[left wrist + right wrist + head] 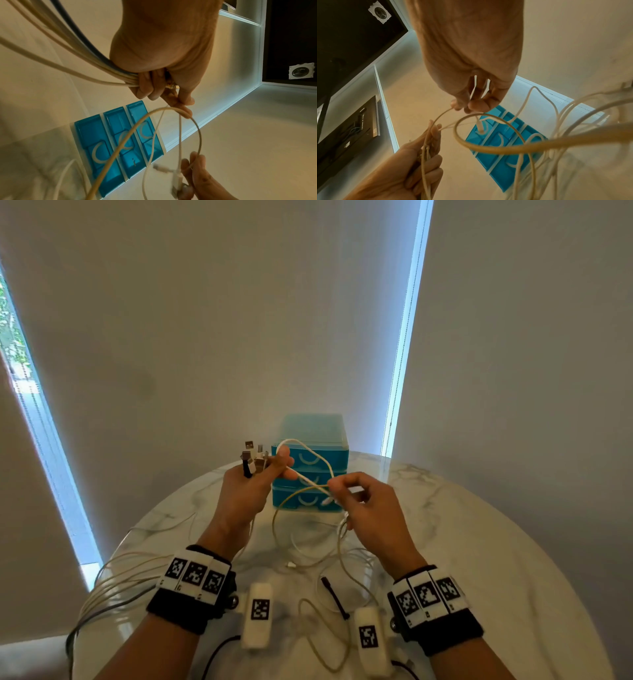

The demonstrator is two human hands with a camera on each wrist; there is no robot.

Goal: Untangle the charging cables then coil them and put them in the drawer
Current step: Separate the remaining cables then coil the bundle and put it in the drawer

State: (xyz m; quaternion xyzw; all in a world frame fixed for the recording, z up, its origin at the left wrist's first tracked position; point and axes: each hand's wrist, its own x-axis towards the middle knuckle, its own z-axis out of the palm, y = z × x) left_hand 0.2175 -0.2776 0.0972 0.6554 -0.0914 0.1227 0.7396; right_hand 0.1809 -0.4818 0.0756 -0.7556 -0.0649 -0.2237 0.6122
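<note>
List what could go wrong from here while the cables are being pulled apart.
1. The left hand grips a whole bundle of plug ends; pulling the white cable that the right hand pinches may tighten the tangle rather than free it.
2. Several cables hang over the table edge at left; released, they may slide off.
3. The loops cross in front of the blue drawer unit, whose drawers are all closed; a sharp tug could swing a plug against it.
</note>
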